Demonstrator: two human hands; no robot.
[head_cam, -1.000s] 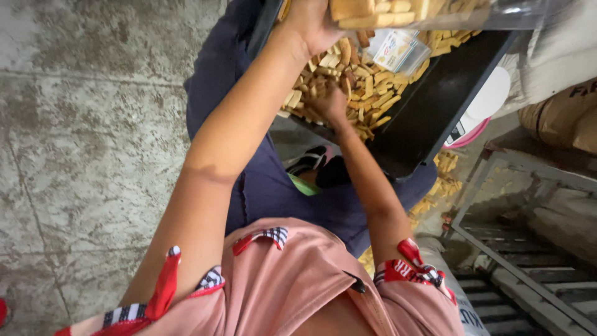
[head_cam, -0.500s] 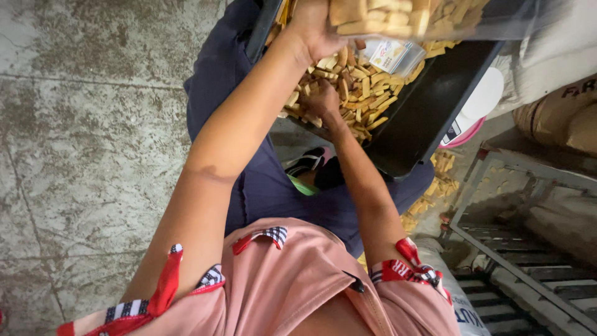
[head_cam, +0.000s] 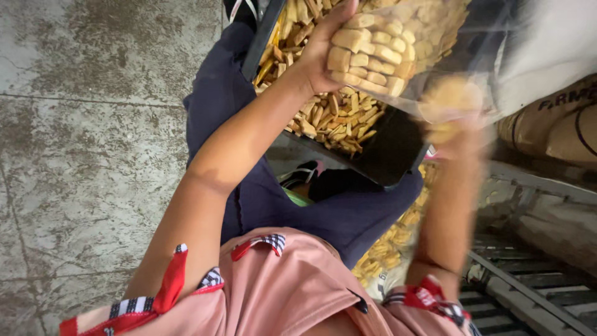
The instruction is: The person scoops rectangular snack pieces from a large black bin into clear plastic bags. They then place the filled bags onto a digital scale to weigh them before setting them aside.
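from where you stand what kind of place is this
Probably a small snack or biscuit packing workshop. A black tray on the lap holds loose biscuit sticks, the left hand grips a clear bag of them, and sacks sit by a rough concrete floor.

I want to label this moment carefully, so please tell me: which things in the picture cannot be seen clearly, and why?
All in the head view:
- Right hand: motion blur; its grip cannot be told.
- Left hand: fingers lie behind the bag, mostly hidden.
- Bag: top cut off by the upper edge.
- Tray: far end cut off; middle covered by bag and hand.
- Sack: cut by the right edge.
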